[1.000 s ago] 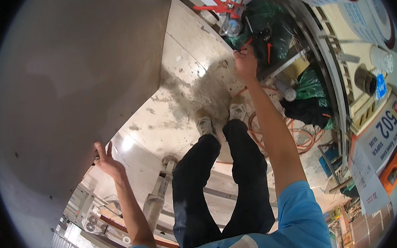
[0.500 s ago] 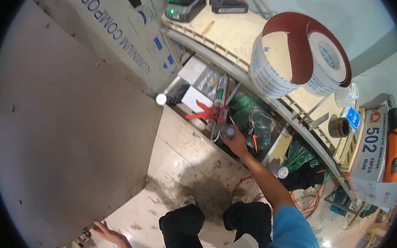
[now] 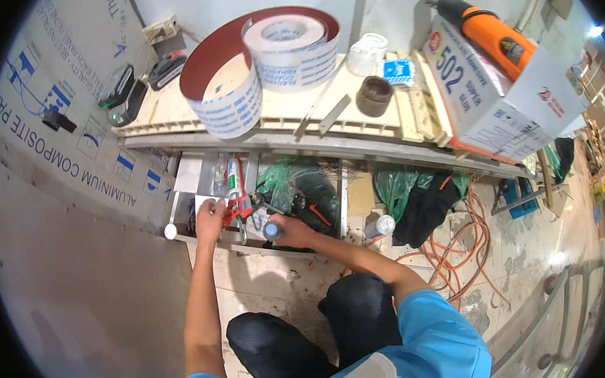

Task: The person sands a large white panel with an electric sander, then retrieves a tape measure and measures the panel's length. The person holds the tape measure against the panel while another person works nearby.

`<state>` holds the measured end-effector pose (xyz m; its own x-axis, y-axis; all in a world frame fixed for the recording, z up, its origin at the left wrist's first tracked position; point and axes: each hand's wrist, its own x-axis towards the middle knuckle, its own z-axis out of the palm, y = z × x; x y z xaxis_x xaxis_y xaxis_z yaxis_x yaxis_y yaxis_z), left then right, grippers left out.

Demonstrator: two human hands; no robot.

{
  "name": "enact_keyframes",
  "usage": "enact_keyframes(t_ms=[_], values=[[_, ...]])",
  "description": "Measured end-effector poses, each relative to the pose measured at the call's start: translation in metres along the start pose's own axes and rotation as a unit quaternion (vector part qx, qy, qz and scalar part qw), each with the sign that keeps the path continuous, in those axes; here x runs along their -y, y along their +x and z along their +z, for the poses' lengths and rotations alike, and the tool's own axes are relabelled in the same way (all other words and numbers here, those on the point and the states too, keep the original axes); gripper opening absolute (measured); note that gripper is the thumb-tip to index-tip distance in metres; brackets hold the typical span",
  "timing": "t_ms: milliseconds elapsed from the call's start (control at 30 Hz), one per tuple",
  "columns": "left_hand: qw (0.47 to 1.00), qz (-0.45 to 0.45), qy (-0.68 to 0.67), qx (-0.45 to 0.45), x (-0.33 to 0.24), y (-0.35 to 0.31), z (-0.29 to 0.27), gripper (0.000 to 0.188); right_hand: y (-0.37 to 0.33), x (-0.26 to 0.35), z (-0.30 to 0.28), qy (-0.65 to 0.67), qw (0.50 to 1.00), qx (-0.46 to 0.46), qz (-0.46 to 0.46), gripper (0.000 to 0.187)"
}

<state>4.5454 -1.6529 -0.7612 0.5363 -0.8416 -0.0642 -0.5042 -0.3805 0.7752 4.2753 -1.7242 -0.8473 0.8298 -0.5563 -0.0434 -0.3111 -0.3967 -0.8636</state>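
Note:
My right hand (image 3: 291, 231) is wrapped round a small bottle with a blue-grey cap (image 3: 272, 231), at the front of an open drawer under the bench. At the drawer's left part, my left hand (image 3: 210, 218) has its fingers bent together against a white box (image 3: 205, 201); what they grip, if anything, is hidden. Just right of those fingers lies a red caulking gun (image 3: 237, 211) with a sealant tube (image 3: 234, 178) in it. Green plastic bags (image 3: 279, 177) and a dark tool with orange handles (image 3: 319, 214) fill the drawer's right part.
On the bench stand a big roll of sandpaper (image 3: 283, 56), a brown tape roll (image 3: 374, 96), a glue carton (image 3: 488, 96) with an orange tool (image 3: 499, 38), and battery packs (image 3: 124, 98). An orange hose (image 3: 462, 247) coils on the floor. A large panel (image 3: 89, 280) rises at left.
My left hand has come from the panel's lower edge into the drawer by the caulking gun. My right hand still holds the bottle. The view has turned toward the bench.

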Motion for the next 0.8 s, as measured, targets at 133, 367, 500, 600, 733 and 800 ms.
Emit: enact_keyframes(t_ms=[133, 367, 500, 600, 733, 800], values=[[0.960, -0.111, 0.171, 0.194, -0.012, 0.033, 0.031, 0.107, 0.006, -0.006, 0.009, -0.045, 0.997, 0.042, 0.036, 0.075], [0.969, -0.118, 0.151, 0.158, -0.002, 0.034, 0.056, 0.120, -0.014, 0.004, 0.002, -0.083, 0.992, -0.004, 0.091, 0.074], [0.939, -0.078, 0.313, 0.122, 0.012, 0.024, 0.055, 0.097, -0.040, 0.036, -0.028, -0.020, 0.988, -0.130, 0.081, 0.046], [0.961, -0.074, 0.230, 0.138, 0.018, 0.028, 0.050, 0.092, -0.062, 0.099, -0.080, -0.045, 0.974, -0.222, 0.024, 0.044], [0.957, -0.101, 0.215, 0.165, 0.022, 0.039, 0.048, 0.091, -0.151, 0.222, -0.236, -0.404, 0.712, -0.523, -0.237, 0.049], [0.959, -0.064, 0.237, 0.140, 0.028, 0.040, 0.047, 0.090, -0.180, 0.277, -0.329, -0.496, 0.550, -0.631, -0.230, 0.059]])
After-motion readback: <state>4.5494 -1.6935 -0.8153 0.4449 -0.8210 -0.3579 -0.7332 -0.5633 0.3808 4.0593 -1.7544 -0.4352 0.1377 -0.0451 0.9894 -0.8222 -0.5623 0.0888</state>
